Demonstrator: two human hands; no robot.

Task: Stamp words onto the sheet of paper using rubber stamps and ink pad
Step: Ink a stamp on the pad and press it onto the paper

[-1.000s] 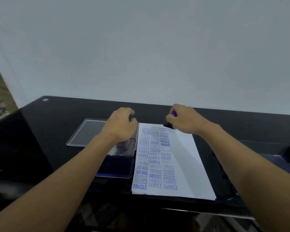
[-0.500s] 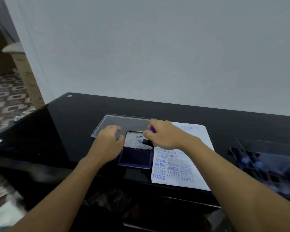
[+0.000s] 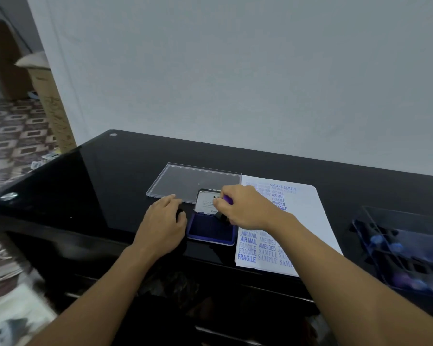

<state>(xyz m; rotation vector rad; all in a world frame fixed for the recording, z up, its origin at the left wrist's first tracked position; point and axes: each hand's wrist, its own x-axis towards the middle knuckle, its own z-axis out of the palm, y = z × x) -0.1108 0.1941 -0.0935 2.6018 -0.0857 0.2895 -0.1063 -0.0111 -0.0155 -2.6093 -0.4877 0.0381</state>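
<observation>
While right hand pinches stamp over ink pad, left hand loose beside

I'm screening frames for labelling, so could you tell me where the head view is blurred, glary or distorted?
Head view: the lower-left corner is motion-blurred; the glossy table mirrors the wall; the rack at right is soft; near print on the paper reads sharp; the stamp in the right hand is mostly hidden; dim, even light.

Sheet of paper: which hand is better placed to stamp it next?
Likely right: the right hand grips the stamp at the ink pad beside the sheet of paper; the left hand holds nothing, on the pad's other side.
</observation>
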